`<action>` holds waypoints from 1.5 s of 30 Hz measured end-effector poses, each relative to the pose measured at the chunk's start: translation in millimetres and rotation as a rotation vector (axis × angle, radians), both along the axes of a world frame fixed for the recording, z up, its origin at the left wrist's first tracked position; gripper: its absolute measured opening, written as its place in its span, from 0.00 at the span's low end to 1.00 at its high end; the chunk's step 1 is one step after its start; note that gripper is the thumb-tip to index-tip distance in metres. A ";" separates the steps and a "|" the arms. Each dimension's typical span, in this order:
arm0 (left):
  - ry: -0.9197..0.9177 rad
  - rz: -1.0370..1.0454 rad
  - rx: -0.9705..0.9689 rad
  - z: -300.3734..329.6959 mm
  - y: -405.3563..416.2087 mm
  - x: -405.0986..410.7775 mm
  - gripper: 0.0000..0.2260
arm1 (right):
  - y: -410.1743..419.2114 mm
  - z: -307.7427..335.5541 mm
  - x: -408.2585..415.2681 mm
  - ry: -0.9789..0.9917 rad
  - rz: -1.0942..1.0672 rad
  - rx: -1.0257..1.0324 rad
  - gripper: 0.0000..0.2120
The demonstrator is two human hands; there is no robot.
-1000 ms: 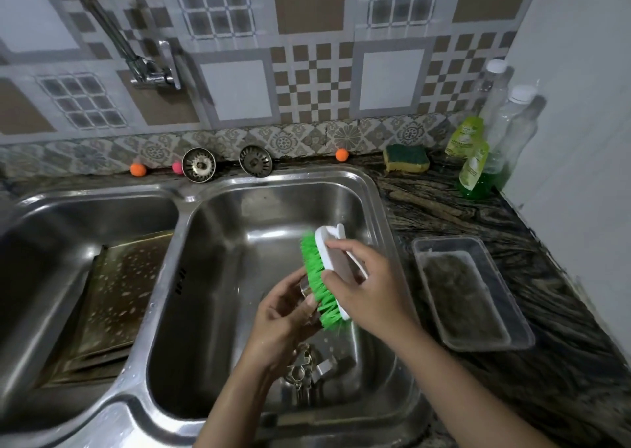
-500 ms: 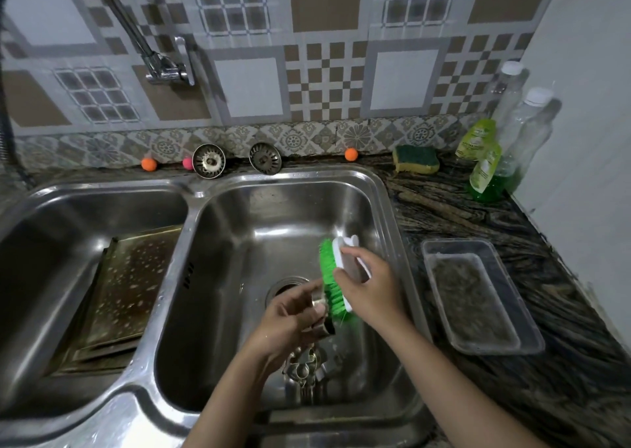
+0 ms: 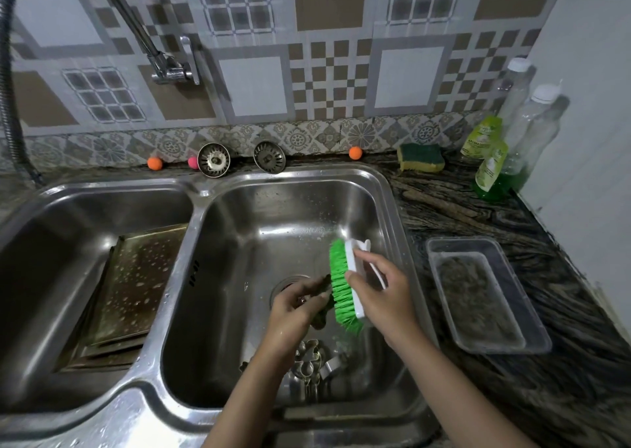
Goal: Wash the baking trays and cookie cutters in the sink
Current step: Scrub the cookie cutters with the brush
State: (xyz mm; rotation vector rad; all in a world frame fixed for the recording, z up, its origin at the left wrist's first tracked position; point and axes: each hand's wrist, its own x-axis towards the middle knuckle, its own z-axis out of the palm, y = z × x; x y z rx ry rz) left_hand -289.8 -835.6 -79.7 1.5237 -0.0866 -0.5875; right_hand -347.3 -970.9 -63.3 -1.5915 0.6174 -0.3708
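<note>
Over the right basin (image 3: 293,208) of the steel double sink, my left hand (image 3: 295,311) grips a small metal cookie cutter (image 3: 319,321), mostly hidden by my fingers and blurred. My right hand (image 3: 382,294) holds a white scrubbing brush (image 3: 345,285) by its handle, its green bristles pressed against the cutter. Several more metal cookie cutters (image 3: 312,362) lie on the basin floor below my hands. Soapy baking trays (image 3: 133,287) lean in the left basin.
A tap (image 3: 170,68) juts from the tiled wall, with a hose (image 3: 10,106) at far left. Two strainers (image 3: 214,160), small coloured balls (image 3: 154,163), a sponge (image 3: 421,156), soap bottles (image 3: 493,171) and a clear plastic container (image 3: 485,294) sit on the dark counter.
Both hands have shifted a little within the right basin while the brush rubs over the cutter. The camera view has tilted slightly.
</note>
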 end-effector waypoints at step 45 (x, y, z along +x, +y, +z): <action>0.252 0.086 -0.232 -7.6 5.9 2.9 0.14 | 19.0 -15.5 -16.5 0.031 0.079 0.075 0.15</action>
